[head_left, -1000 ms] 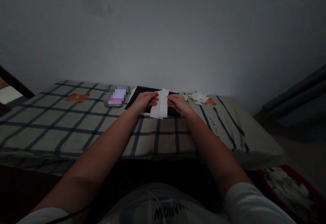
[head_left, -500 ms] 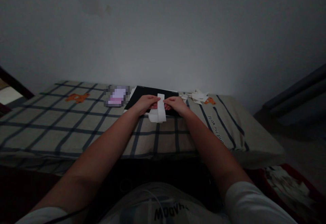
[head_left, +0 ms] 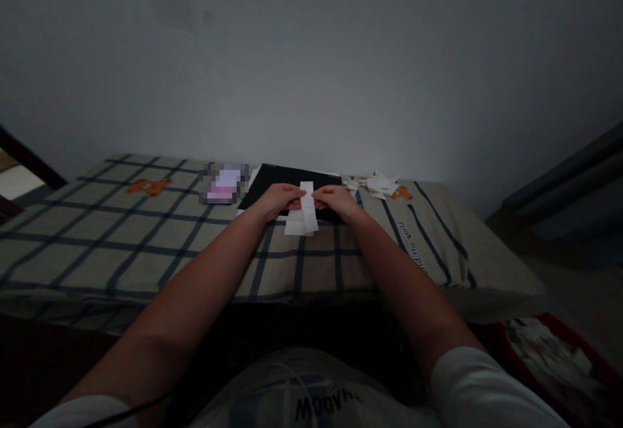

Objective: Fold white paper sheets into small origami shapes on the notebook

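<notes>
Dim room, plain grey-white wall [head_left: 311, 58] across the back, faint stain at 11 o'clock. Surface is a bed [head_left: 146, 246] with a soft beige checked cover, dark blue grid lines, slightly wrinkled, printed orange bear [head_left: 148, 186] at 9 o'clock. Dark bed frame rail [head_left: 29, 155] at far left edge.

Left to right along the back of the bed: blurred pinkish rectangle [head_left: 224, 183], what it is cannot be told; flat black rectangular board [head_left: 272, 181], matte, lying under the hands; heap of small white paper scraps [head_left: 379, 185] at 1 o'clock, with a second orange print beside it. Cover falls away at the right end, small blue lettering on it. Red bin [head_left: 559, 356] with crumpled white paper at 4 o'clock, low on the floor.

Left hand [head_left: 277, 200] and right hand [head_left: 338, 201] meet at centre over the black board, bare forearms reaching from 6 o'clock. Between them a narrow white paper strip [head_left: 305, 211], thin, folded, standing roughly upright with its lower end touching the bed cover. Left fingers pinching the strip's left edge, right fingers pinching its right edge, fingertips nearly touching. White T-shirt with dark lettering [head_left: 321, 405] at bottom.
</notes>
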`<state>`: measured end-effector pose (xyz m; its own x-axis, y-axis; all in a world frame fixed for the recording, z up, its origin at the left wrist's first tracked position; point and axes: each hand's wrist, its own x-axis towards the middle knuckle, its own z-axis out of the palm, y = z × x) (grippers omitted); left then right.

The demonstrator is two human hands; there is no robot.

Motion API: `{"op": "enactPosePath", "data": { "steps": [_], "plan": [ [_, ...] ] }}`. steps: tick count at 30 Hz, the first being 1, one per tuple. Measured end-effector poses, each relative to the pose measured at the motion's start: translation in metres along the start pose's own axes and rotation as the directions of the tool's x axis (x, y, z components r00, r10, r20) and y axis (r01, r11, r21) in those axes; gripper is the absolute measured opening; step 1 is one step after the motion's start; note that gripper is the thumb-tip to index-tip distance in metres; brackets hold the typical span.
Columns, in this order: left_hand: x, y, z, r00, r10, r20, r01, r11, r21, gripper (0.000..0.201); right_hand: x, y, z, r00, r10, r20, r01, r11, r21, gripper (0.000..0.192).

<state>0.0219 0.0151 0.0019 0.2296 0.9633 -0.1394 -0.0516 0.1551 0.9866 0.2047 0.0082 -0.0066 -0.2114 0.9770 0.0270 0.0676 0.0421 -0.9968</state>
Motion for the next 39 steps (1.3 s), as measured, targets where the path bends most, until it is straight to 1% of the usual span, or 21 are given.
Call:
{"op": "enactPosePath", "data": {
  "steps": [6,11,15,18,21,25,30,34,39],
  "plan": [
    [-0.002,0.001,0.001,0.999,0.030,-0.016,-0.030,0.999,-0.014,0.013,0.000,0.000,0.002,1.000,0.024,-0.007,-0.023,0.999,0.033,0.006],
    [-0.005,0.004,0.003,0.999,0.028,-0.037,-0.029,0.999,-0.016,0.011,-0.001,-0.001,0.002,0.999,0.034,-0.008,-0.034,0.999,0.026,0.005],
    [-0.004,0.004,0.002,0.995,0.073,-0.073,-0.076,0.997,-0.031,0.008,0.000,-0.001,0.001,1.000,0.005,0.003,-0.005,1.000,0.016,0.005],
    [-0.002,0.003,0.001,0.992,0.098,-0.077,-0.103,0.993,-0.065,0.010,0.001,0.002,0.001,1.000,-0.017,0.015,0.016,1.000,0.024,0.005],
    [0.001,0.001,-0.001,0.994,0.090,-0.060,-0.095,0.991,-0.091,0.011,0.002,0.004,0.000,1.000,-0.008,0.014,0.007,0.999,0.043,0.007],
    [0.005,-0.002,-0.002,0.997,0.051,-0.065,-0.059,0.992,-0.113,0.008,0.002,0.005,0.001,1.000,0.018,0.009,-0.019,0.997,0.074,0.009],
    [0.005,-0.002,-0.002,0.998,0.019,-0.068,-0.028,0.991,-0.130,0.009,0.002,0.003,0.003,0.999,0.038,-0.005,-0.038,0.998,0.049,0.008],
    [0.002,0.001,0.000,0.997,0.021,-0.071,-0.030,0.991,-0.133,0.012,0.002,0.004,0.003,0.999,0.032,-0.009,-0.032,0.999,0.019,0.007],
    [0.003,0.003,0.000,0.994,0.033,-0.106,-0.050,0.986,-0.161,0.007,0.002,0.004,0.004,1.000,0.018,-0.003,-0.018,1.000,0.024,0.003]
  ]
}}
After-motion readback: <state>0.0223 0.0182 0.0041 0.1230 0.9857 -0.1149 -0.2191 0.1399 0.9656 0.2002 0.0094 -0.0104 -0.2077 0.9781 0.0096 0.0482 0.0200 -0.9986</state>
